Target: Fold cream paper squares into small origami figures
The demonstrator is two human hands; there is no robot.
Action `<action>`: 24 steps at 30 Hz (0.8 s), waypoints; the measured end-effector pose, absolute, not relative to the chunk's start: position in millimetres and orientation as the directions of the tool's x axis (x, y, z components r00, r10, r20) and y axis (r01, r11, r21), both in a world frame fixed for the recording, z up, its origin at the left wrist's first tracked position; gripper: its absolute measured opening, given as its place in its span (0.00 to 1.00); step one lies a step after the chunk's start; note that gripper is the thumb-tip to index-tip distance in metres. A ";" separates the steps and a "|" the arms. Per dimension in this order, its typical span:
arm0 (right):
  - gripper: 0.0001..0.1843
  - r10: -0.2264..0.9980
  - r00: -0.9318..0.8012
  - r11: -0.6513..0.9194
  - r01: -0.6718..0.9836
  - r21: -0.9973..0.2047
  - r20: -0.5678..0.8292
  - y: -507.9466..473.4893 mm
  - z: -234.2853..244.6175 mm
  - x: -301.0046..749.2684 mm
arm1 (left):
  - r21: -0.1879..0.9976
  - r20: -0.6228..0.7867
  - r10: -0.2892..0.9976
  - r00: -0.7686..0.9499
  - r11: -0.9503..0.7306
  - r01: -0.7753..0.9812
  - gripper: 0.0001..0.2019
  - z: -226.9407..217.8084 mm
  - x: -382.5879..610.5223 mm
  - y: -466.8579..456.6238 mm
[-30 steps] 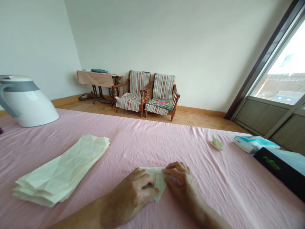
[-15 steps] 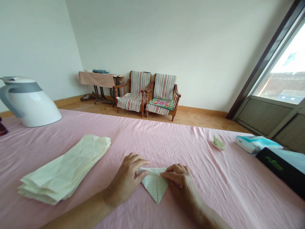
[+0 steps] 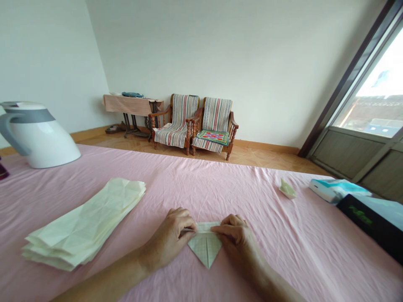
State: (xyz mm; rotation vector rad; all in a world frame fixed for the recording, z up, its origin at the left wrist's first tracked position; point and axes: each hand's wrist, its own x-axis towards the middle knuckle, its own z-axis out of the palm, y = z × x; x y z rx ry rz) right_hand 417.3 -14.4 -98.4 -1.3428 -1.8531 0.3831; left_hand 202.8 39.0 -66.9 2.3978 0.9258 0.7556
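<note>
While both hands work close together at the near part of the pink tablecloth, the folded grid paper sits between them, point toward the wearer, flat edge away, centre crease down the middle. Left hand: thumb and fingers pinch the paper's upper left corner. Right hand: thumb and index finger press together on the upper right corner. Fingers cover both corners, so exact folds there can't be told.

Left of the left hand, near it: stack of creased paper sheets, pale green, layered, lying at a slant. Farther out past the stack, white-and-grey thermos jug, upright, handle to the left. Beside the jug, dark red item cut off by the frame edge; can't tell what.

Beyond the right hand and to its right, small folded paper boat, well apart from the fingers. Farther right of that hand, blue-and-white tissue pack; black box with green lettering sits just on the near side and partly blocks the pack.

Far ahead of the hands, off the table: two wooden armchairs with striped covers, crocheted mat on the right one's seat; cloth-draped sewing machine stand left of them. Panelled door far right.
</note>
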 end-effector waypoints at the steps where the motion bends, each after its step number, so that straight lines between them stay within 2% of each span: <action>1: 0.17 0.894 -0.120 0.401 0.646 -0.650 0.432 -14.6 -98.6 417.4 | 0.584 0.323 0.705 0.631 -0.674 0.453 0.09 -66.6 202.8 38.9; 6: 0.18 0.873 -0.151 0.451 0.612 -0.650 0.464 -15.8 -97.7 417.8 | 0.576 0.325 0.673 0.664 -0.698 0.426 0.10 -64.6 202.1 37.1; 10: 0.17 0.859 -0.187 0.472 0.652 -0.593 0.477 -18.3 -92.1 417.2 | 0.533 0.344 0.641 0.687 -0.735 0.419 0.10 -62.0 201.3 35.4; 18: 0.18 0.887 -0.241 0.410 0.801 -0.436 0.393 -25.8 -78.2 413.9 | 0.335 0.303 0.518 0.800 -0.844 0.419 0.10 -58.6 196.0 35.8; 24: 0.17 0.879 -0.271 0.412 0.846 -0.339 0.392 -29.3 -78.3 415.5 | 0.195 0.301 0.408 0.862 -0.911 0.364 0.07 -58.8 188.8 38.7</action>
